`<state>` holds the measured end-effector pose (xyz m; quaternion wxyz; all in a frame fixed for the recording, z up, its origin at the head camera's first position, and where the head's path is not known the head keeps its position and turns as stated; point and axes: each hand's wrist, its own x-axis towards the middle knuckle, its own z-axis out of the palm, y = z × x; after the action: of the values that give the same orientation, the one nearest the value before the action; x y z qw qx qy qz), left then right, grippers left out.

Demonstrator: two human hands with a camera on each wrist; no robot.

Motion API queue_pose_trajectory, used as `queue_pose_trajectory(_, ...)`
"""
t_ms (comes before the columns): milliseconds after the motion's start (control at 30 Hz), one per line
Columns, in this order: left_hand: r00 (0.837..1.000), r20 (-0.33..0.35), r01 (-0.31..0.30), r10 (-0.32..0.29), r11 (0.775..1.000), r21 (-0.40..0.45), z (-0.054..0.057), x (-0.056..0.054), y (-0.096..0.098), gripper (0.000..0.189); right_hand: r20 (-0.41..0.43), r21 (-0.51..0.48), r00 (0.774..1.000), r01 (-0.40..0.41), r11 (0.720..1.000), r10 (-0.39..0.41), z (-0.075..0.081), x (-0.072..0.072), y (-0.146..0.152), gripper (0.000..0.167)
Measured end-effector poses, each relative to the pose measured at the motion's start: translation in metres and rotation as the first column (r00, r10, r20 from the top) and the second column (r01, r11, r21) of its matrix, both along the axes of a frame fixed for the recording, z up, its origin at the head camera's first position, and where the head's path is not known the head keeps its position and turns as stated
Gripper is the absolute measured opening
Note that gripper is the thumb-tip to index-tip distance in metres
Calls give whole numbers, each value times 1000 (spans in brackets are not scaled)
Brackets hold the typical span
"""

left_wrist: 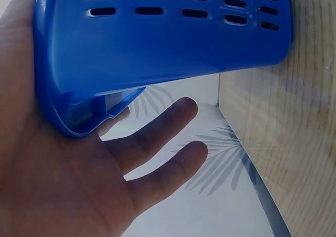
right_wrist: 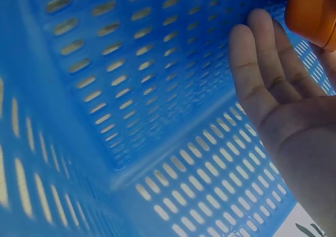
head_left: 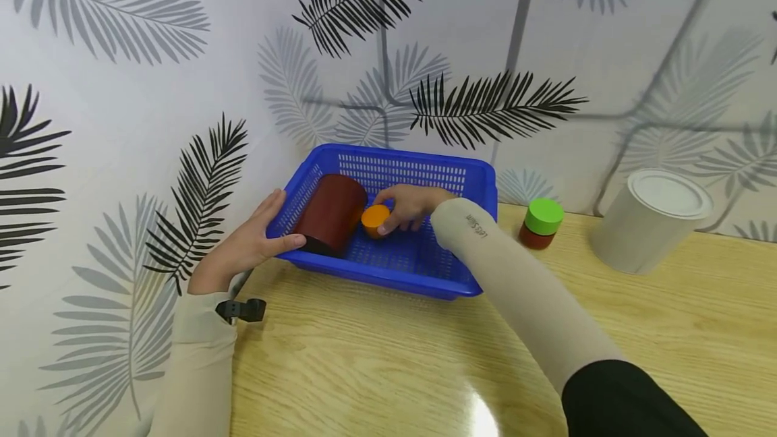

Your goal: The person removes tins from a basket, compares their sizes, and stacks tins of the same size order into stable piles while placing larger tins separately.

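A blue slotted plastic basket (head_left: 388,278) stands on the wooden table against the patterned backdrop. Inside it, my right hand (head_left: 405,208) pinches a small orange round container (head_left: 376,219) between thumb and index finger. The other fingers show extended beside the orange container (right_wrist: 314,16) in the right wrist view. A dark red-brown cylinder (head_left: 330,214) lies on its side in the basket's left part. My left hand (head_left: 251,241) is at the basket's left corner, which rests in the crook of the thumb. Its fingers stretch out beyond the basket wall (left_wrist: 168,53) in the left wrist view.
Right of the basket stands a small jar (head_left: 541,223) with a bright green lid and red-brown base. Farther right is a larger off-white canister (head_left: 646,221) with a pale lid. The patterned backdrop (head_left: 340,39) rises directly behind and to the left of the table (head_left: 364,363).
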<state>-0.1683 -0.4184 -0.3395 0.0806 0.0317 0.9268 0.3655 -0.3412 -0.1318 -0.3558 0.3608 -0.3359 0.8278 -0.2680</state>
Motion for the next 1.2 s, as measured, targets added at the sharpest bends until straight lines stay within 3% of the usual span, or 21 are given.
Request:
queue_pose_trajectory(333,1000,-6,14,-13,1000,18,2,-5,9,107,-2,-92,998,60,994,-60,14,1,14,59)
queue_pose_trajectory(700,1000,-6,22,-22,1000,-8,9,-7,11,108,-103,-194,984,122,973,-144,29,15,14,58)
queue_pose_trajectory(833,1000,-8,20,-20,1000,-2,7,-6,9,106,-117,-217,983,114,970,-142,34,23,8,55)
queue_pose_trajectory(1033,1000,-4,4,-4,1000,9,1,-1,4,106,-141,-204,987,42,978,-72,44,38,3,49)
queue_pose_trajectory(1200,1000,-5,1,-1,1000,-4,-1,1,2,106,-201,-222,975,49,974,-95,60,46,15,51)
